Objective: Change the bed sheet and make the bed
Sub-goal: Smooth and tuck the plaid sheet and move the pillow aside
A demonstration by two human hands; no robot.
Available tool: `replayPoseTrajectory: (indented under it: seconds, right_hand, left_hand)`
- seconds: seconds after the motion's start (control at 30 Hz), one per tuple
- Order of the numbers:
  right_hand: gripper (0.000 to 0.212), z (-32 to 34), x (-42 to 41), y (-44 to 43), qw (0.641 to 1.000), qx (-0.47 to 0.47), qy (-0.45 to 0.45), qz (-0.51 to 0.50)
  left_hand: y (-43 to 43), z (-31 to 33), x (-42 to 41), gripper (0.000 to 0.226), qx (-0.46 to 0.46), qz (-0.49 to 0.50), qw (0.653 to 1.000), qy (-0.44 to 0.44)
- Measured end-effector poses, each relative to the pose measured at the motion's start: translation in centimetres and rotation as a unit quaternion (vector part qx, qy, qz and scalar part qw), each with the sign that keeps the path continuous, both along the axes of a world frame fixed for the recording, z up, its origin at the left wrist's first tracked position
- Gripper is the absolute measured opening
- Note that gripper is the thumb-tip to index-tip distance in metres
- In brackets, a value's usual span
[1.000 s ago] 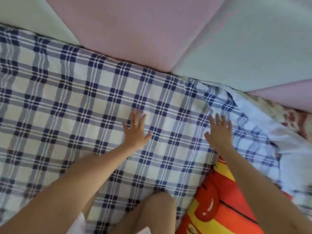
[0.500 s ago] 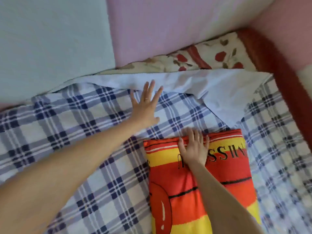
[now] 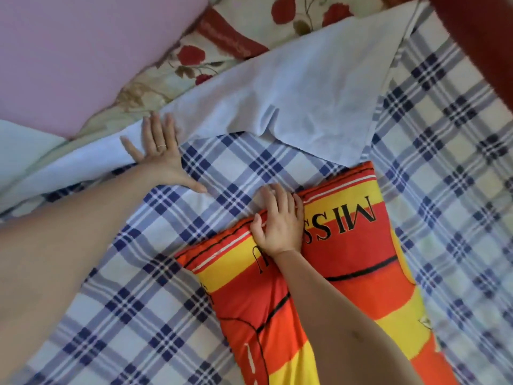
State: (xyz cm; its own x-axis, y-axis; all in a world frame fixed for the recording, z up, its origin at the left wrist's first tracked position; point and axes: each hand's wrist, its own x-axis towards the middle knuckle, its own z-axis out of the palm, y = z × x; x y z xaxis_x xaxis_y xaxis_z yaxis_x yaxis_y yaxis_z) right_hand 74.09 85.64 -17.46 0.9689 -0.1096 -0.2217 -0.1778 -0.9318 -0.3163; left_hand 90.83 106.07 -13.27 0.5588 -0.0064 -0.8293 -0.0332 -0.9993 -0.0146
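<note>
Pillow [image 3: 347,259] on sheet [image 3: 125,315] w/ right hand [image 3: 280,226] on its far end (left hand [image 3: 161,162] on sheet, further left & back).

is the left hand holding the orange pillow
No, the left hand lies flat on the plaid sheet, while the right hand grips the top edge of the orange pillow.

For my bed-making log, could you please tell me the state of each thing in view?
Plaid sheet: spread out, far corner folded back.
Floral fabric beneath: uncovered at that corner.
Pillow: lying on the sheet.
Left hand: flat, pressing the sheet.
Right hand: fingers curled round the pillow's edge.
</note>
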Motion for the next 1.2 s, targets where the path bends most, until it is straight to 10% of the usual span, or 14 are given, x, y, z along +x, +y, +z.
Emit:
replayPoseTrajectory:
  seconds: [0.6,0.73,0.93,1.2]
  right_hand:
    - [0.053,0.2,0.0,0.0,1.000,-0.015,0.018,-0.002]
    - [0.050,-0.4,0.3,0.0,0.999,-0.041,0.027,0.000]
    - [0.036,0.3,1.3,0.4,0.998,-0.056,0.000,0.010]
    - [0.037,-0.6,2.4,0.8,0.998,0.032,-0.042,0.015]
  left_hand:
    - [0.7,-0.3,1.6,0.164,-0.038,-0.029,0.998,0.043]
    - [2.2,0.2,1.9,0.135,-0.076,-0.043,0.994,0.058]
    - [6.0,4.5,0.6,0.027,-0.278,0.198,0.940,0.011]
    - [4.4,6.6,-9.1,0.023,-0.301,0.323,0.875,-0.200]
